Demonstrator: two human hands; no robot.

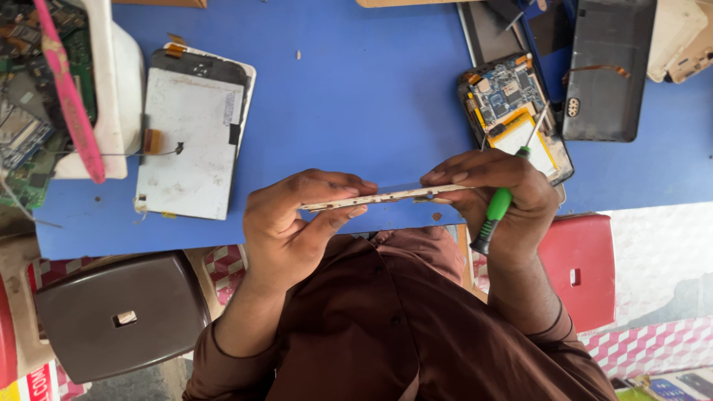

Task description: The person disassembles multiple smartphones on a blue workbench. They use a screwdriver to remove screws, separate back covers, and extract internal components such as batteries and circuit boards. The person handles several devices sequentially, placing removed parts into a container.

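Left hand [297,223]: middle of the frame, fingers clenched on the left end of a thin pale panel [379,196] seen edge-on.
Right hand [505,200]: right of centre, fingers pinching the panel's other end (a green-handled screwdriver [496,208] is tucked in the same grip).
Panel: held between both hands, just above the near edge of the blue table [356,96].
Opened tablet [512,111]: upper right, circuit board and battery showing.
White backed screen [194,137]: left of centre, lying flat on the table.
Dark back cover [605,74]: upper right corner.
Brown stool [119,315]: lower left.
Red stool [583,267]: lower right.
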